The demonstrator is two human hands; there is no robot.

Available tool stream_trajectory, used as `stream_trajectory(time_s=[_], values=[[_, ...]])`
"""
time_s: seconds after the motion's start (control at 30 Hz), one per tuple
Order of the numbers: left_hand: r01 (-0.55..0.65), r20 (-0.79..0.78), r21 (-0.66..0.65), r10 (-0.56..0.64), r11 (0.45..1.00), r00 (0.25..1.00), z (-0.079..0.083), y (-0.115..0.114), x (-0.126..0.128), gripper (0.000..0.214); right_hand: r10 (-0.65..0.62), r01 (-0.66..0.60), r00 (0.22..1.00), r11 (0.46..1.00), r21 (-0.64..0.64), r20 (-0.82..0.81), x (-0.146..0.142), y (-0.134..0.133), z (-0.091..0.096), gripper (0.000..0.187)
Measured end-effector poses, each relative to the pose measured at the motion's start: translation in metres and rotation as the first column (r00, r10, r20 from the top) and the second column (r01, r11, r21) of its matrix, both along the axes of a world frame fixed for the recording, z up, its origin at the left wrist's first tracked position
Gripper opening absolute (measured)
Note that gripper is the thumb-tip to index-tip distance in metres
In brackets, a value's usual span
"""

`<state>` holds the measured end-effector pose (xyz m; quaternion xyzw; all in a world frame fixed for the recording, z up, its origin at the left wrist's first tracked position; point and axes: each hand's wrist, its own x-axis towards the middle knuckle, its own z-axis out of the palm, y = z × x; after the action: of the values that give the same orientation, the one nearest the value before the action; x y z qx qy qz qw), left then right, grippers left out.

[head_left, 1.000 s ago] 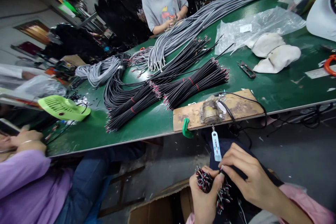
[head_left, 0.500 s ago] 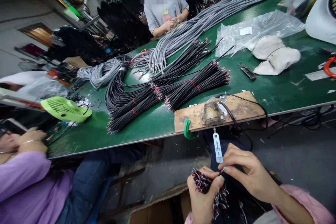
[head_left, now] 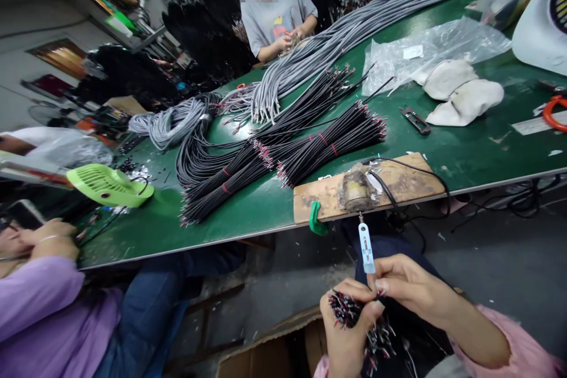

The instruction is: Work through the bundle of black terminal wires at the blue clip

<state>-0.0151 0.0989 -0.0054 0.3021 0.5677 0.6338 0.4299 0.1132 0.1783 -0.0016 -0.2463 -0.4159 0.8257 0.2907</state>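
Left hand low in the head view, grip clenched around a bunch of short black wires with red and white stripped ends sticking up and fanning out past the fingers. Right hand just right of it, fingertips pinched on one wire end at the top of the bunch, touching the left thumb. The bunch sits directly below a light blue tool tip that hangs down from a brownish lump mounted on a wooden board; the pinched wire end is just under the tip, contact can't tell. Board lies on the near edge of the green desk, held by a green clamp at its left end, black cable looping over it. Behind the board: tied bundles of black wires, further back long grey cables. Right of the board: small cutters, white cloth pieces, clear plastic bag. Far left of the board: a lime green fan. A person in purple sleeve sits at the left desk edge, another person in grey shirt works at the far side. Cardboard box just left of the left hand, below the desk.
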Motion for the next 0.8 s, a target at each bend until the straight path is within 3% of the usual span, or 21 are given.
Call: stream_trajectory(time_s=[0.07, 0.17, 0.27, 0.47, 0.67, 0.8], values=[[0.005, -0.022, 0.032, -0.004, 0.999, 1.0, 0.005, 0.002, -0.002, 0.013, -0.065, 0.065, 0.997, 0.998, -0.009, 0.028, -0.003, 0.01, 0.003, 0.036], [-0.002, -0.047, 0.085, 0.006, 0.996, 0.999, 0.012, 0.006, -0.007, 0.011, -0.186, 0.175, 0.978, 0.978, 0.11, 0.097, -0.01, 0.026, 0.017, 0.048], [-0.009, -0.063, 0.132, 0.017, 0.991, 0.998, 0.018, 0.011, -0.01, 0.012, -0.187, 0.171, 0.977, 0.975, 0.144, 0.105, -0.017, 0.034, 0.029, 0.051], [-0.014, -0.088, 0.15, 0.028, 0.989, 0.996, 0.023, 0.023, -0.008, 0.011, -0.164, 0.153, 0.983, 0.979, -0.132, -0.084, -0.024, 0.028, 0.029, 0.047], [0.011, -0.089, 0.096, -0.003, 0.995, 0.996, 0.019, 0.026, -0.005, 0.008, -0.14, 0.095, 0.973, 0.967, -0.237, -0.182, -0.024, 0.026, 0.016, 0.046], [0.025, -0.147, 0.094, -0.011, 0.995, 0.989, 0.022, 0.025, -0.007, 0.007, -0.203, 0.149, 0.964, 0.947, -0.286, -0.171, -0.017, 0.026, -0.004, 0.049]])
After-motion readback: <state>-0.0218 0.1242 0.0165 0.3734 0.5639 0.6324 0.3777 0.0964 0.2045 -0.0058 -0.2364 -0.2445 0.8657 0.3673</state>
